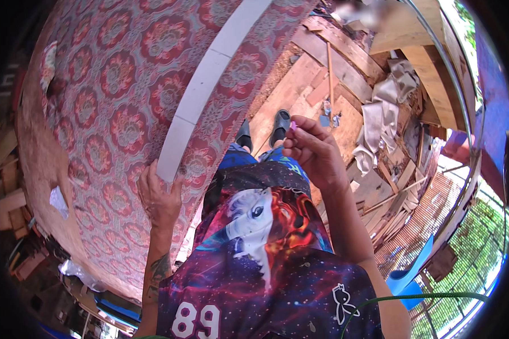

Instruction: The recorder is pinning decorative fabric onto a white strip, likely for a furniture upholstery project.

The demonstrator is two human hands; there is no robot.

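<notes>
A long white strip (186,114) with thin cross lines lies on red and grey floral fabric (118,80). My left hand (161,195) grips the strip's near end, with the thumb at one edge and the fingers at the other. Above the floor on the right, my right hand (316,150) pinches a small pink piece (293,126) between thumb and forefinger. It looks like chalk, though most of it is hidden by the fingers. The fabric is spread over a wooden tabletop (42,148), and its near edge runs beside my body.
Loose boards (297,80) cover the floor, with a thin wooden stick (330,80) on them. Crumpled beige material (379,118) lies to the right, below a wooden structure (437,80). A green cord (428,295) crosses the lower right. Clear plastic (59,202) rests at the table's left.
</notes>
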